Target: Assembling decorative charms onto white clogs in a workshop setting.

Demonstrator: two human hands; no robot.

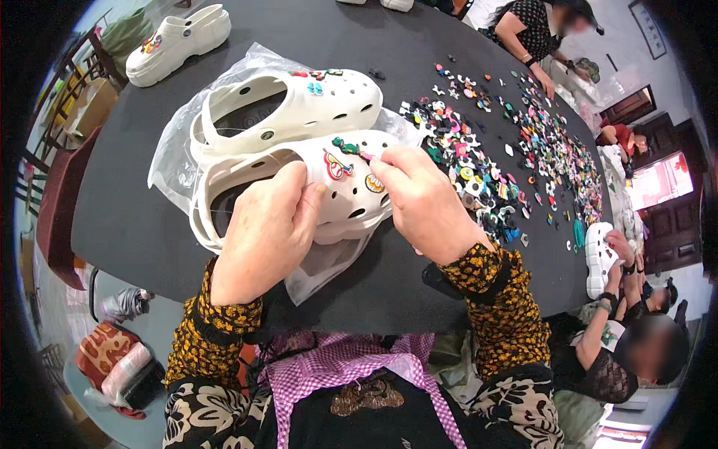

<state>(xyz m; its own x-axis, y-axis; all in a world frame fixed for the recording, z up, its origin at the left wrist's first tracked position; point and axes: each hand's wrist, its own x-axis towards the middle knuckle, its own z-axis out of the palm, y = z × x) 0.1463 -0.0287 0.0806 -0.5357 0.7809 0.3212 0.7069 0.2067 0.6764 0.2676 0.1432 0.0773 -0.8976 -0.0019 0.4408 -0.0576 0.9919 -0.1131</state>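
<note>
A white clog (338, 206) with round holes lies on its clear plastic bag, its toe to the right. My left hand (269, 228) is closed on the side of its opening, the thumb along the upper. At the toe, my right hand (428, 196) pinches a small shoe charm (366, 156), of which only a pinkish bit shows past the fingertips. Set on the upper are a green charm (345, 147), a red-edged baseball charm (338, 166) and a round orange charm (374, 183). Behind stands the matching clog (329, 101), with several charms on its top.
Many loose colourful charms (479, 168) are spread over the right of the dark table (123, 179). Another white clog (179, 43) stands at the far left. At right a co-worker holds a white clog (597, 260); another person's arm (532, 67) reaches in at the far right.
</note>
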